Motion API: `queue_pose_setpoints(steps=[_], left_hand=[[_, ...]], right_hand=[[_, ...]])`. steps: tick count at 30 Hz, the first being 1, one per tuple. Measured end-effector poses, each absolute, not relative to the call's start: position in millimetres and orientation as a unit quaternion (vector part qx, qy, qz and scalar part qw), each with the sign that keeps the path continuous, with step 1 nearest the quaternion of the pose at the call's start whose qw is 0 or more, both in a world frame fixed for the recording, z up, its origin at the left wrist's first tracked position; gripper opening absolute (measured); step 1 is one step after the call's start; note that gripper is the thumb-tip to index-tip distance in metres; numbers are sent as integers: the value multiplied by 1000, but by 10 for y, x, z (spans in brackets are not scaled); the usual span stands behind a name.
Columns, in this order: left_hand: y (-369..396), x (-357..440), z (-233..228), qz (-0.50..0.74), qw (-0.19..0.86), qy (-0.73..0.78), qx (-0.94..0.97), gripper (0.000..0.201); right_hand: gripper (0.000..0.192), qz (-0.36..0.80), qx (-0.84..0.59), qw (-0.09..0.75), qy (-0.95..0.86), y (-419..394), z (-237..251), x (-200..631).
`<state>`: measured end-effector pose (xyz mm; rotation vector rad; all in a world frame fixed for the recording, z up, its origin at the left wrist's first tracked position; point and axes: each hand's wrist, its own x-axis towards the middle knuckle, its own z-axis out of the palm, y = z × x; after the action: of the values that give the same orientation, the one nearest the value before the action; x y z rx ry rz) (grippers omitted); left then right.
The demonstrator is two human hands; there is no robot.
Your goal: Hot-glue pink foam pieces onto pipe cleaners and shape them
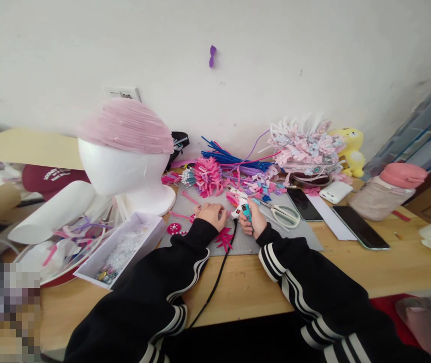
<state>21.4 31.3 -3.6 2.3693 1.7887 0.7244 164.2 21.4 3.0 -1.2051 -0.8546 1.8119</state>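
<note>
My right hand (254, 220) grips a white and teal glue gun (243, 208) whose black cord (218, 275) runs back over the table edge. My left hand (211, 215) rests on the grey mat (291, 235), fingers curled on a small pink piece beside the gun's tip; what it pinches is too small to make out. A pink spiky ornament (224, 238) lies just below the hands. Both sleeves are black with white stripes.
A white foam head (124, 171) with a pink cap stands at left, a white box of beads (122, 250) before it. Pink and blue craft pieces (219, 174), scissors (284, 214), two phones (359, 227), a power bank (335, 191) and a pink headdress (306, 146) lie behind.
</note>
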Motion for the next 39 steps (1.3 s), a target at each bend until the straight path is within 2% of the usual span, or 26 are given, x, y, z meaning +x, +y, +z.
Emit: queue_pose_setpoints(steps=[5,11,17,23,32,39], left_hand=[[294,177,-70,203,14,548,812,22],[322,183,-87,177,21,559,810,12],[278,180,-41,237,14,596,767,11],[185,144,-77,290,114,528,790,13],[142,158,-55,347,153,482,790,10],[176,152,-144,438,280,455,723,8]], right_hand=[[49,714,-479,390,-331,204,60,1630],[49,717,-474,386,-336,212,44,1638],[50,716,-473,387,-338,216,36,1654],[50,703,-480,398,-343,194,53,1659],[48,703,-490,393,-335,206,53,1656],[45,699,-491,399,-333,212,53,1655]])
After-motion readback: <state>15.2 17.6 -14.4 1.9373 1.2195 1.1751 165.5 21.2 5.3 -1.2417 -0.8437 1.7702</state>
